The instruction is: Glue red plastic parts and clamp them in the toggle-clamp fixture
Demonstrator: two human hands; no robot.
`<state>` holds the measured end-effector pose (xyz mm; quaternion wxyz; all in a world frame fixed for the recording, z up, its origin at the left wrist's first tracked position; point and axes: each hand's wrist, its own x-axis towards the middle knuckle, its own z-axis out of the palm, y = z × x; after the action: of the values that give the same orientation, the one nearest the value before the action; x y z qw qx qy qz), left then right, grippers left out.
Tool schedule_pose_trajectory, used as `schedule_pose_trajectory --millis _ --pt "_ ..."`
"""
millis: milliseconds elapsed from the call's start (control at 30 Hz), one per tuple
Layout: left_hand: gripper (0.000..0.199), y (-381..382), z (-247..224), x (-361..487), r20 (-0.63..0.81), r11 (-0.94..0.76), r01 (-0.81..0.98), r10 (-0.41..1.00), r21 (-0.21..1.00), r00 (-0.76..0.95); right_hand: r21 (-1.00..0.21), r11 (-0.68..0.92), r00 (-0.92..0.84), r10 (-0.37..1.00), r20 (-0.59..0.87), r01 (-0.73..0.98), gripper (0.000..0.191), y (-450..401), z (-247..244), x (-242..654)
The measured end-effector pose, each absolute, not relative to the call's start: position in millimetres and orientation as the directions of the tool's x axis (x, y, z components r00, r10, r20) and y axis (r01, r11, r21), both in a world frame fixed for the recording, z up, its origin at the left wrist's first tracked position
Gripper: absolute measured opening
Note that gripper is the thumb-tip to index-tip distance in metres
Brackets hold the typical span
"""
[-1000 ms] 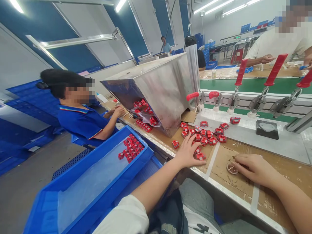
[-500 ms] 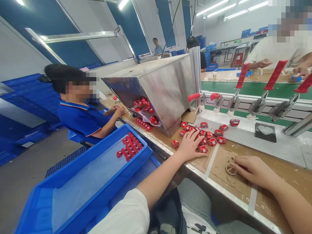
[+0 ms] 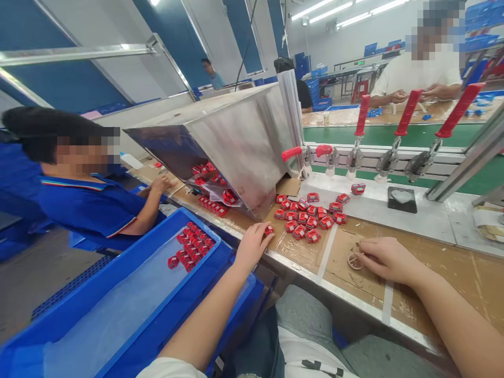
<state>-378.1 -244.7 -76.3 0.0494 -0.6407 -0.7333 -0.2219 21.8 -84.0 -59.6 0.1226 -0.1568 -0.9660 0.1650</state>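
Note:
My left hand (image 3: 252,244) is at the table's front edge, thumb and fingers closed around a small red-and-grey plastic part (image 3: 269,230), partly hidden by the fingers. To its right lies a loose pile of similar red parts (image 3: 302,217) on the cardboard-covered table. My right hand (image 3: 384,258) rests low on the cardboard. Its thumb and forefinger are pinched at the rim of a small pale brown ring (image 3: 354,261), which lies flat; the other fingers are curled.
A blue crate (image 3: 129,294) with rows of red parts stands at left. Behind the pile is a metal hopper (image 3: 236,147) spilling red parts. Red-handled toggle clamps (image 3: 388,157) line a rail above a black block (image 3: 402,198). A co-worker in blue (image 3: 86,205) sits left; another person faces me across.
My left hand has drawn back leftward from the pile and now holds one red part. My right hand stays at the ring. The whole view has shifted to the right.

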Motion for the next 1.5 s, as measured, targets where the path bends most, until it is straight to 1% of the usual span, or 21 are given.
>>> schedule_pose_trajectory --millis 67,133,167,233,267,333,367,400,433,567,633,700,800,933,1000,1100,1200,1267,1300,1367,1500 --pt "0.039 -241 -71 -365 0.418 0.02 0.924 0.888 0.382 -0.192 -0.342 0.899 -0.913 0.356 0.202 0.274 0.036 -85 -57 21" --pt "0.043 -231 -65 -339 0.453 -0.053 0.824 0.854 0.564 -0.255 -0.333 0.903 -0.909 0.355 0.218 0.273 0.034 -86 -56 19" --pt "0.045 -223 -63 -321 0.436 -0.09 0.735 0.851 0.672 -0.294 -0.329 0.907 -0.91 0.346 0.229 0.262 0.033 -86 -55 18" --pt "0.046 -200 -61 -279 0.319 -0.144 0.455 0.886 0.879 -0.336 -0.318 0.918 -0.911 0.323 0.257 0.236 0.032 -87 -55 17" --pt "0.045 -186 -61 -256 0.236 -0.144 0.299 0.925 0.943 -0.298 -0.312 0.923 -0.91 0.314 0.271 0.226 0.032 -87 -56 17" --pt "0.043 -154 -64 -216 0.139 -0.13 0.061 0.969 0.99 -0.203 -0.302 0.928 -0.906 0.309 0.29 0.22 0.031 -87 -57 17" --pt "0.042 -139 -65 -200 0.116 -0.12 -0.013 0.981 0.993 -0.155 -0.3 0.928 -0.904 0.311 0.295 0.221 0.031 -87 -57 17" --pt "0.042 -125 -67 -189 0.109 -0.115 -0.049 0.988 0.992 -0.111 -0.302 0.927 -0.902 0.314 0.297 0.223 0.031 -86 -58 17" --pt "0.042 -113 -69 -182 0.115 -0.119 -0.046 0.99 0.992 -0.076 -0.306 0.926 -0.901 0.315 0.299 0.222 0.03 -86 -58 18" --pt "0.039 -92 -74 -190 0.166 -0.174 0.139 0.984 0.975 0.07 -0.361 0.909 -0.902 0.321 0.288 0.208 0.028 -85 -57 19" --pt "0.038 -93 -72 -200 0.165 -0.202 0.237 0.972 0.95 0.167 -0.403 0.893 -0.91 0.323 0.262 0.201 0.03 -86 -56 19" --pt "0.034 -94 -68 -204 0.171 -0.234 0.306 0.961 0.923 0.219 -0.442 0.876 -0.915 0.324 0.24 0.194 0.034 -86 -54 18" --pt "0.029 -86 -60 -191 0.186 -0.228 0.288 0.968 0.93 0.166 -0.489 0.854 -0.914 0.328 0.237 0.179 0.037 -88 -54 16" --pt "0.035 -67 -57 -161 0.159 -0.163 0.175 0.987 0.971 0.036 -0.568 0.808 -0.884 0.37 0.284 0.156 0.04 -87 -56 15" --pt "0.036 -61 -61 -152 0.151 -0.155 0.191 0.988 0.969 0.034 -0.618 0.774 -0.828 0.433 0.356 0.139 0.042 -85 -56 17" --pt "0.038 -61 -70 -150 0.121 -0.146 0.302 0.988 0.942 0.099 -0.709 0.696 -0.668 0.583 0.463 0.116 0.046 -79 -54 25" --pt "0.037 -63 -77 -153 0.093 -0.161 0.403 0.979 0.901 0.183 -0.793 0.59 -0.386 0.775 0.501 0.154 0.049 -70 -52 33" --pt "0.036 -64 -79 -155 0.1 -0.19 0.437 0.97 0.879 0.219 -0.816 0.531 -0.204 0.846 0.493 0.228 0.049 -62 -53 36" --pt "0.037 -63 -80 -155 0.111 -0.209 0.449 0.966 0.869 0.233 -0.82 0.504 -0.152 0.864 0.481 0.27 0.049 -59 -54 37" --pt "0.038 -62 -80 -155 0.139 -0.249 0.464 0.956 0.85 0.258 -0.819 0.466 -0.133 0.884 0.448 0.334 0.049 -53 -56 36" --pt "0.044 -61 -81 -154 0.157 -0.282 0.465 0.944 0.839 0.289 -0.806 0.457 -0.189 0.89 0.416 0.377 0.052 -49 -58 32"
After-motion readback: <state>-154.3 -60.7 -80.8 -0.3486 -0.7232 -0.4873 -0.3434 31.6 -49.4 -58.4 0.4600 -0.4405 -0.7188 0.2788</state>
